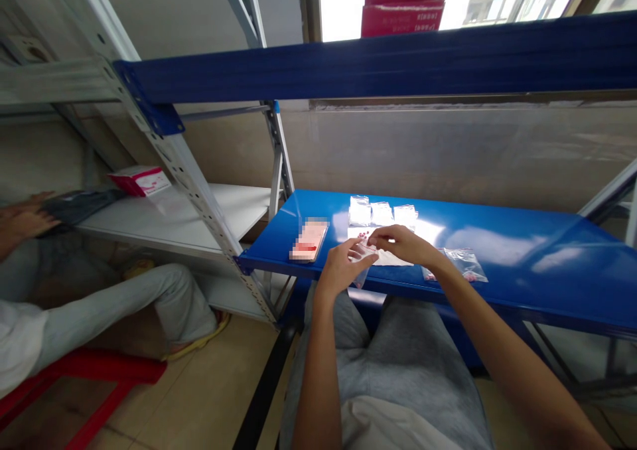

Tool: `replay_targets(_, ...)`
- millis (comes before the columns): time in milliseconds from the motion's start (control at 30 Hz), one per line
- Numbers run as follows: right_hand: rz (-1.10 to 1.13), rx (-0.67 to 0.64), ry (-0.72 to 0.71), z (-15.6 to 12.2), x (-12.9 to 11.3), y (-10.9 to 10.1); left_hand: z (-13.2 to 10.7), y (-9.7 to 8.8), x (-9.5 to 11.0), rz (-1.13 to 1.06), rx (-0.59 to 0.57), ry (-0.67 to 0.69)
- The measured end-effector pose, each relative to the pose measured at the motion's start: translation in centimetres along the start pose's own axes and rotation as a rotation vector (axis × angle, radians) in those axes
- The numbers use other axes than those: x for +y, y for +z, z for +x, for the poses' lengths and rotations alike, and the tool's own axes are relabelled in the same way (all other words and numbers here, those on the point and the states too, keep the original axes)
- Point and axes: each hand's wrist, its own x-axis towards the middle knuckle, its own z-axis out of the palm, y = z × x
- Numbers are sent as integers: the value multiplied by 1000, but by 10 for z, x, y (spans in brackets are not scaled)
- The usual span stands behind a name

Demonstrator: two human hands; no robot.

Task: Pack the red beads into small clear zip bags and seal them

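My left hand (341, 267) is closed on a small clear plastic bag (361, 277), which hangs over the front edge of the blue shelf. At the bag's mouth, the fingers of my right hand (398, 243) are pinched together; what they hold is too small to make out. Beneath and behind both hands lies a white sheet (393, 257), with several small red pieces (362, 235) on it near my fingertips. Several flat clear packets (381, 213) are lined up along the back of the sheet. Beside my right forearm rest filled clear bags (465, 264) with reddish pieces inside.
A phone-like flat object (309, 239), partly blurred, lies left on the blue shelf (522, 264). A blue beam (378, 72) crosses above, and a metal upright (184, 178) stands left. Another person's hands (24, 221) hold dark cloth near a red-and-white box (142, 181).
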Motion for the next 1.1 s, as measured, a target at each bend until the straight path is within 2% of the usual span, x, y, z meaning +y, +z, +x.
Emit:
replay_targets(167, -33, 128, 83, -6, 25, -7, -1, -4, -2, -10, 3, -42)
replay_targets(333, -250, 281, 294, -7, 70, -14, -1, -7, -2, -27, 38, -54)
replay_targets(433, -370, 302, 392, -5, 92, -12, 0, -8, -1, -21, 43, -73)
replay_targets(500, -420, 283, 407, -3, 100, -7, 0, -7, -2, -7, 52, -75)
replay_targets(767, -511, 249, 428, 5, 106, 9, 1, -7, -10, 6, 84, -86)
replay_targets(1100, -462, 276, 412, 2, 106, 5, 2, -9, -13, 1, 76, -78)
